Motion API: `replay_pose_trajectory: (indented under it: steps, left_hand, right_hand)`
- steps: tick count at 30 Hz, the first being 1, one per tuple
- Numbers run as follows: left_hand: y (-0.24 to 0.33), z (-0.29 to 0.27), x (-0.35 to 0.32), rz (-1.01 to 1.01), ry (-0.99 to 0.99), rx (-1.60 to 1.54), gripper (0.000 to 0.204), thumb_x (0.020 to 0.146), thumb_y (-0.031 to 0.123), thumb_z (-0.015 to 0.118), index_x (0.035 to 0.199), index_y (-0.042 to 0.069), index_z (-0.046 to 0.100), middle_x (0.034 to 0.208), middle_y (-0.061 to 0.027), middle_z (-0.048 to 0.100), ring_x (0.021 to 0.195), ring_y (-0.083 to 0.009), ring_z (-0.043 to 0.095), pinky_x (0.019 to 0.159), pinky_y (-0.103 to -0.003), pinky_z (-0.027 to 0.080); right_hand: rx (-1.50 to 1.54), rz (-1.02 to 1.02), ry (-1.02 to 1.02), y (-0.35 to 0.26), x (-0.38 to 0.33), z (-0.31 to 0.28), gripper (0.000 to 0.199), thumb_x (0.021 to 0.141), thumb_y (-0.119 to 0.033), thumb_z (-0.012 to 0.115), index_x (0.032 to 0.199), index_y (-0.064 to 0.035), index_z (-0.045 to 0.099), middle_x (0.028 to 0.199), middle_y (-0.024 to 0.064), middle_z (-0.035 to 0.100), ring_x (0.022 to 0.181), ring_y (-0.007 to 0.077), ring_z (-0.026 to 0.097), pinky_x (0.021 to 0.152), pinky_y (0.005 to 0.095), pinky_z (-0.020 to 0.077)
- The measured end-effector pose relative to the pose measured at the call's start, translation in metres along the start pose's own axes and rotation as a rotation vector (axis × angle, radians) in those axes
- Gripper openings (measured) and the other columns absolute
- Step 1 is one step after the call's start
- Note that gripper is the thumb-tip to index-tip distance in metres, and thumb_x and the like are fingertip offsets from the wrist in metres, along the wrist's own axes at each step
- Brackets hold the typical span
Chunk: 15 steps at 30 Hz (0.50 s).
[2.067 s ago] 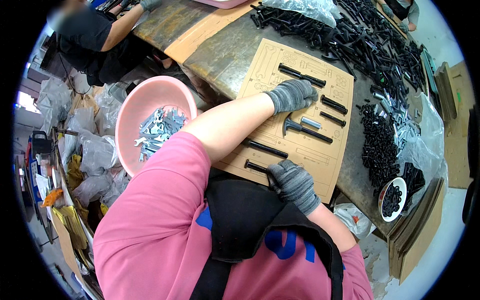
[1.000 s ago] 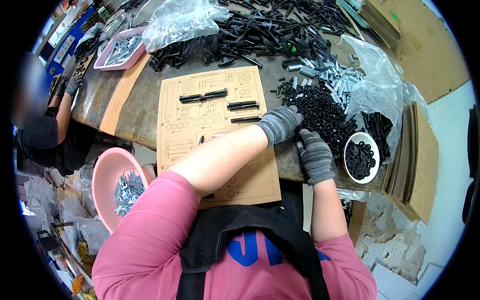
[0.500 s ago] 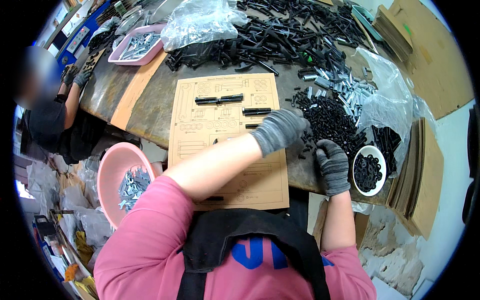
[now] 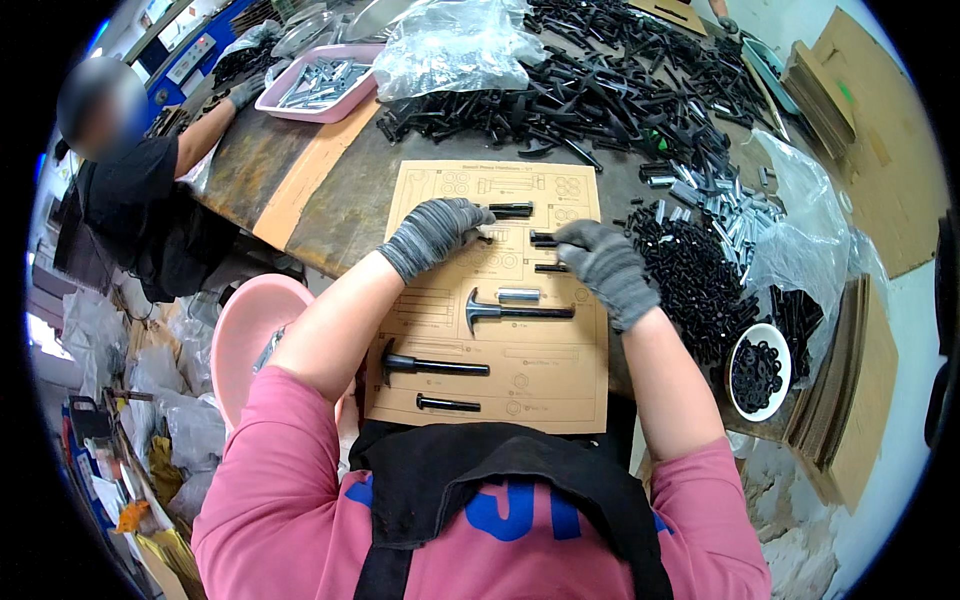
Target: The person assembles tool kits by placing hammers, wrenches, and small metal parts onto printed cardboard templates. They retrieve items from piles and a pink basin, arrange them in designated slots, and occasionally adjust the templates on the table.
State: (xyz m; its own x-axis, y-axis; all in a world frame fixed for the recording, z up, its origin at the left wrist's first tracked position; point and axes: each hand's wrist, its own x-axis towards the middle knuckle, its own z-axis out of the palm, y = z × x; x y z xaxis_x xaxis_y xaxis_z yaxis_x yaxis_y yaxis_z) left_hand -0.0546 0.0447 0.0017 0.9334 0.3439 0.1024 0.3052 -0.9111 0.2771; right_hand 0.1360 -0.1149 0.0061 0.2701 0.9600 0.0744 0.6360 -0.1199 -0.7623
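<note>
A brown cardboard sheet point(image 4: 470, 390) printed with part outlines lies in front of me. My left hand point(image 4: 432, 240), in a grey glove, is over its upper part, fingers pinched beside a small black piece point(image 4: 487, 239) and black bolts point(image 4: 512, 210). On the sheet's right side my gloved right hand point(image 4: 612, 275) has its fingers curled at the ends of shorter black bolts point(image 4: 550, 268); anything inside them is hidden. Below lie a silver tube point(image 4: 518, 295), a black T-shaped hook bolt point(image 4: 525, 312), a second one point(image 4: 440, 367) and a black bolt point(image 4: 448, 404).
Right of the sheet spread small black screws point(image 4: 685, 270) and silver tubes point(image 4: 735, 225). A white bowl point(image 4: 787, 372) holds black rings. Black metal parts point(image 4: 600, 100) heap behind, near a pink tray point(image 4: 330, 112). A pink basin point(image 4: 230, 335) and a co-worker point(image 4: 130, 200) are at left.
Both hands have come from the screw pile onto the sheet, the left moving left and the right moving up and left. The sheet's lower parts, earlier behind my left arm, now show.
</note>
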Motion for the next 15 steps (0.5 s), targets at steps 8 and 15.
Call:
replay_pose_trajectory:
  steps: [8,15]
  left_hand:
    - [0.009,-0.001,-0.004,-0.341,-0.145,-0.113,0.021,0.073,0.013,0.063,0.092,0.005,0.057,0.082,-0.0107,0.059,0.075,-0.0235,0.058,0.068,-0.030,0.048]
    - [0.003,0.017,-0.009,-0.171,0.009,-0.158,0.016,0.071,0.010,0.062,0.086,0.007,0.059,0.082,-0.0131,0.059,0.078,-0.0305,0.055,0.071,-0.036,0.045]
  right_hand:
    - [-0.365,0.156,-0.251,-0.046,0.059,0.055,0.024,0.078,-0.018,0.053,0.100,-0.0093,0.058,0.097,0.0130,0.061,0.090,0.0282,0.058,0.080,0.0356,0.0457]
    - [-0.351,0.060,-0.185,-0.056,0.066,0.032,0.026,0.081,-0.026,0.053,0.101,-0.0103,0.056,0.089,0.0136,0.062,0.084,0.0283,0.059,0.076,0.0374,0.0449]
